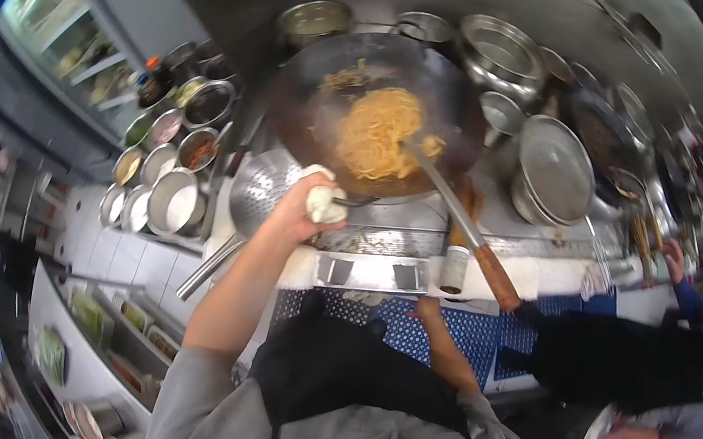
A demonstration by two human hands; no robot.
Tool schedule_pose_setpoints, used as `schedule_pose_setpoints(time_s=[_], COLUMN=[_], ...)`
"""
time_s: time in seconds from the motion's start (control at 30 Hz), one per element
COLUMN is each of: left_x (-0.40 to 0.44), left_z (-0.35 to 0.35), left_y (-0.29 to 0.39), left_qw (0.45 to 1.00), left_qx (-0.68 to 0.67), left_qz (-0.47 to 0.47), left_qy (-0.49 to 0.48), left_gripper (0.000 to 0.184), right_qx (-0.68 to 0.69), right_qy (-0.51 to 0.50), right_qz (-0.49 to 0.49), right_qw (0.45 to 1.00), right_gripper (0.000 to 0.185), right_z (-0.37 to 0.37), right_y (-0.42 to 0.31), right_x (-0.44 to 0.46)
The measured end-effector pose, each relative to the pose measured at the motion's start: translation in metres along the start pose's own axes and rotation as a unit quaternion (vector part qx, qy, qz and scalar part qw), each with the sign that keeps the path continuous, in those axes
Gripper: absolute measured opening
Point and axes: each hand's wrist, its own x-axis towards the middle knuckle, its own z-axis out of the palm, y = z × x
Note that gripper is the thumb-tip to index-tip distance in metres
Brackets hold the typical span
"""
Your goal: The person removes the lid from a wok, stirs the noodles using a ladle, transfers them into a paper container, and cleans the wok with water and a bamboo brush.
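"What's closest to us?"

"The gray shirt (191,418) and black apron (326,360), below the wok (291,94)."

"And the left hand (302,213)?"

"At the wok's near rim, fingers closed around a bunched white cloth (325,203). Its forearm crosses the perforated strainer (255,192) on the wok's left, so that's partly blocked."

"The right hand (424,308)?"

"Below the wok, near the labeled container (454,270). It's blurred; I can't tell how those fingers stand."

"Where are the noodles (379,127)?"

"Heaped inside the wok. The ladle (446,194) dips in among them, its wooden handle slanting out over the near edge of the surface (545,274), no hand on it."

"Anything else crowding in?"

"Metal tubs of ingredients (176,198) left of the wok, stacked bowls (554,171) right of it. Farther right, 1 hand of another person (674,261)."
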Motion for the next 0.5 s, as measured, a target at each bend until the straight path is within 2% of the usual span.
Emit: schedule_pose_setpoints(time_s=[0.03,0.07,0.13,0.17,0.23,0.27,0.33,0.4,0.5], left_x=[0.003,0.003,0.001,0.000,-0.005,-0.006,-0.006,-0.010,0.006], left_z=[-0.006,-0.003,0.003,0.006,0.009,0.012,0.015,0.022,0.004], left_y=[-0.004,-0.010,-0.015,-0.019,-0.022,-0.023,-0.025,-0.026,-0.032], left_qw=[1.000,1.000,1.000,0.999,0.998,0.998,0.997,0.996,0.998], left_qx=[-0.030,-0.025,-0.008,-0.006,-0.003,0.001,-0.003,-0.007,-0.043], left_qz=[-0.001,0.015,0.026,0.040,0.039,0.038,0.038,0.049,0.047], left_qy=[-0.009,-0.009,0.009,0.032,0.039,0.043,0.061,0.079,-0.002], left_gripper=[0.018,0.015,0.016,0.021,0.022,0.022,0.023,0.023,0.023], right_qx=[0.170,0.247,0.265,0.269,0.295,0.295,0.315,0.286,0.274], right_qy=[-0.012,-0.033,-0.096,-0.076,-0.030,-0.053,-0.014,0.018,0.028], right_qz=[0.031,0.047,0.062,0.050,0.049,0.048,0.037,0.010,0.044], right_qw=[0.985,0.967,0.958,0.959,0.954,0.953,0.948,0.958,0.960], right_gripper=[0.052,0.055,0.058,0.057,0.052,0.048,0.044,0.045,0.048], right_z=[-0.006,-0.012,-0.029,-0.029,-0.025,-0.021,0.004,0.014,0.013], right_y=[-0.014,-0.022,-0.041,-0.049,-0.046,-0.037,0.037,0.045,0.032], right_x=[-0.019,-0.034,-0.044,-0.046,-0.039,-0.021,0.062,0.076,0.060])
